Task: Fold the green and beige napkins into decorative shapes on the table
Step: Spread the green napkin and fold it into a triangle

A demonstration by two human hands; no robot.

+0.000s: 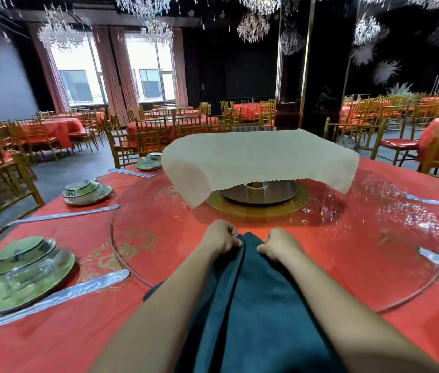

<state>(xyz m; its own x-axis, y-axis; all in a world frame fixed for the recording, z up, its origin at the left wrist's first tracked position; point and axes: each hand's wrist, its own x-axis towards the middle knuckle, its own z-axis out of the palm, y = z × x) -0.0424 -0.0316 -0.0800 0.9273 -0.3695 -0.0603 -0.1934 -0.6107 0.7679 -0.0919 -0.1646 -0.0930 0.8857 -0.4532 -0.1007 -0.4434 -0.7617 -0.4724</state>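
- Two hands pinch one cloth; my left hand (222,239) and my right hand (280,244) both have their fingers curled onto the far end of the green napkin (242,305), close together but apart from each other.
- Between my forearms the green napkin runs back toward me in long lengthwise folds; its far end, under my hands, lies over the near part of the glass turntable (361,265).
- Beyond my hands, at the middle of the turntable, the beige napkin (258,157) lies draped flat over something raised that I cannot make out; its edges hang down, and a metal base on a gold disc shows underneath.
- Under everything sits the counter (65,345), covered in a red cloth with gold patterning.
- Left of my left hand stands a stack of green dishes (22,275) with a long silver packet (59,294) just beside it; further off on that side are a second stack (86,191) and a third (149,161).
- Far beyond, gold chairs stand round other red-covered tables.
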